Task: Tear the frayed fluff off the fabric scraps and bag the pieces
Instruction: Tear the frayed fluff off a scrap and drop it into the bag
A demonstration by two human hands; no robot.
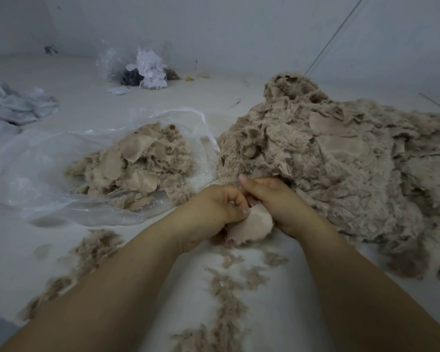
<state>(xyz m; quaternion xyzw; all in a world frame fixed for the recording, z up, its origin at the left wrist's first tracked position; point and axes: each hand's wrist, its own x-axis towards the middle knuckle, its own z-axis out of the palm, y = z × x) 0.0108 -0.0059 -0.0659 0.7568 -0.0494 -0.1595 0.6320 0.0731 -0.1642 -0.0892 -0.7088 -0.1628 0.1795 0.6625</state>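
My left hand (214,209) and my right hand (277,201) meet at the centre of the view, both gripping one pale beige fabric scrap (252,226) with curled fingers. The scrap hangs below the knuckles, just above the white surface. A large heap of beige furry scraps (341,163) rises directly behind and to the right of my right hand. To the left lies an open clear plastic bag (36,174) holding a smaller pile of beige pieces (140,163). Torn fluff (226,295) is strewn on the surface between and beside my forearms.
A second clear bag with white and dark scraps (148,69) stands at the back by the wall. Crumpled grey-blue cloth (13,107) lies at the far left. A thin rod (335,34) leans against the wall at the back right.
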